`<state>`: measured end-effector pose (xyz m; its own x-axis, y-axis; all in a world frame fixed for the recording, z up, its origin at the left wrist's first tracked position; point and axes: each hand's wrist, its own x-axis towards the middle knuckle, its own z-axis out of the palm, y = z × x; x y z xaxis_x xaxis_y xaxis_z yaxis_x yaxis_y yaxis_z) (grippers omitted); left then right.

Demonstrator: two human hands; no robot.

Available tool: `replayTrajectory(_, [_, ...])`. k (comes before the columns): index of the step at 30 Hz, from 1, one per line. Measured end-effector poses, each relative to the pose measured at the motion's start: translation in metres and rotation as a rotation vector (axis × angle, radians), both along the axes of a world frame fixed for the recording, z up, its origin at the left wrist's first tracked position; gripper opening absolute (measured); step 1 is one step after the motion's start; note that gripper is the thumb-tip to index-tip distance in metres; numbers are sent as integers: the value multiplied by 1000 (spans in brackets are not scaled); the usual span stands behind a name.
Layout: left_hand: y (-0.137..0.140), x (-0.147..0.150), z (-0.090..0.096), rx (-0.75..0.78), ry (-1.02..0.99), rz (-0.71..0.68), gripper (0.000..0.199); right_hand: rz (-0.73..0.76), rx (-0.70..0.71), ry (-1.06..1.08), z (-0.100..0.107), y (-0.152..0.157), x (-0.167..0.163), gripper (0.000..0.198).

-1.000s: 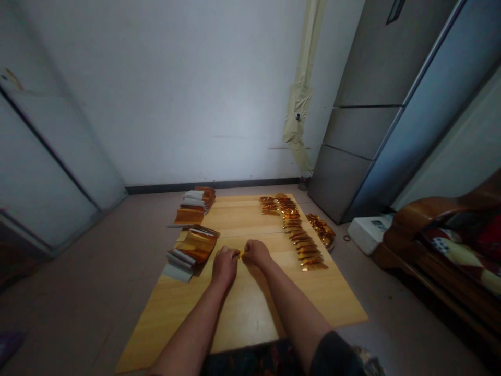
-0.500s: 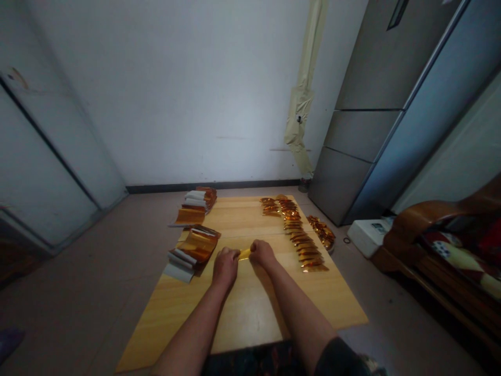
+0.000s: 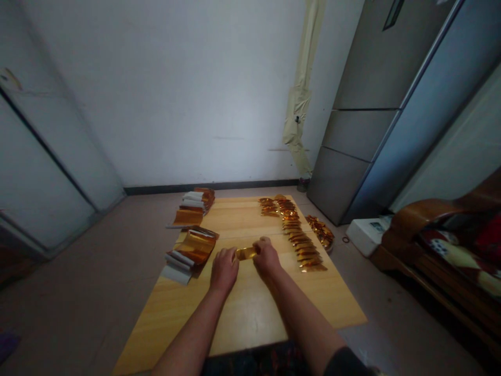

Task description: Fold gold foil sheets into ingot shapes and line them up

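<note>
The left hand [image 3: 224, 270] and the right hand [image 3: 267, 258] meet over the middle of the bench [image 3: 250, 318], and the fingers of each are closed on one end of a strip of gold foil [image 3: 246, 254], whose shiny middle shows between them. It looks thin, so an uneven pull from the two sides could crease it askew or tear it, and a loose pinch could let one end spring free. Along the left edge, a near stack of foil sheets [image 3: 199, 244] and a far stack of foil sheets [image 3: 189, 215] by the far left corner lie with ends curled; the far one juts past the edge, so a knock from the left forearm or a draught could tip sheets off. A row of folded foil pieces [image 3: 300, 243] runs from the far right corner down beside the right edge, and a sweep of the right elbow could scatter it. The bench top is smooth, pale wood grain with a dull sheen, which may let foil slide. Past the right edge, a heap of foil pieces [image 3: 320, 231] sits low in a container. Beyond stand a white wall [image 3: 176, 104] with a taped pipe [image 3: 296, 115], a grey refrigerator [image 3: 360, 94], a white box [image 3: 368, 235] and a carved wooden seat [image 3: 426, 214]; the light is dim.
</note>
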<state>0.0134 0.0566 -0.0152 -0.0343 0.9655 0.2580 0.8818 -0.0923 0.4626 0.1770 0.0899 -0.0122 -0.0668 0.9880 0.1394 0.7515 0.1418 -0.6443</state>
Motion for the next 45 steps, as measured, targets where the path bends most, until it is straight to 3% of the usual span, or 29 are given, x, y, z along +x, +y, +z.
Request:
replayTrajectory(10, [-5, -1, -3, 97, -169, -19, 16, 9, 162, 225, -2, -16, 6, 16])
replayTrajectory(16, [-7, 0, -4, 119, -143, -95, 17, 37, 157, 49, 2, -25, 15, 20])
replayTrajectory(22, [-9, 1, -2, 139, -70, -175, 21, 124, 293, -175, 10, -33, 19, 15])
replayTrajectory(26, [-11, 3, 3, 90, -13, -172, 40, 202, 314, -232, 11, -34, 20, 11])
replayTrajectory(30, [-13, 5, 8, 4, 59, -181, 52, 168, 341, -225, 8, -34, 21, 10])
replayTrajectory(38, [-12, 8, 9, -17, 207, -180, 28, 254, 463, -349, 3, -38, 22, 13])
replayTrajectory(41, [-11, 7, 7, 4, 205, -184, 26, 275, 426, -350, 1, -37, 24, 14])
replayTrajectory(45, [-10, 5, 4, 38, 169, -204, 25, 250, 252, -258, 2, -32, 28, 16])
